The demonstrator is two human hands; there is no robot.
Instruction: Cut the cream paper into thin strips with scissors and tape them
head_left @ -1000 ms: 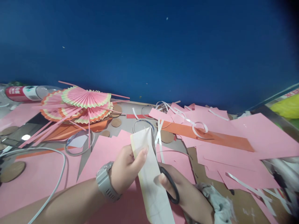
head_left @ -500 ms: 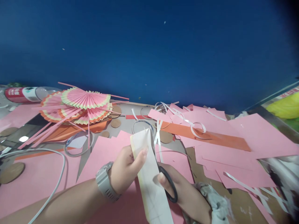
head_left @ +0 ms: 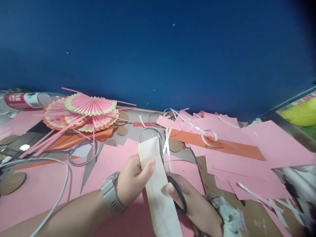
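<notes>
My left hand (head_left: pixel 134 177) pinches a long pale paper strip (head_left: pixel 161 200) with a yellowish left edge, the thumb lying on its face. On the right, my right hand (head_left: pixel 185 194) is closed on a pair of scissors (head_left: pixel 181 197) by the black handle loop. The blades run up along the strip's right edge, mostly hidden behind it. Pink paper sheets (head_left: pixel 111 161) lie beneath both hands. Just past the strip's top end is a clear ring (head_left: pixel 145 130), with narrow white paper strips (head_left: pixel 168 148) beside it.
Pleated pink paper fans (head_left: pixel 91 105) lie at the back left, near a plastic bottle (head_left: pixel 24 100). A white cable (head_left: pixel 66 177) curves across the left. An orange strip (head_left: pixel 237 148) rests on pink sheets to the right. A blue wall (head_left: pixel 158 52) rises behind the table.
</notes>
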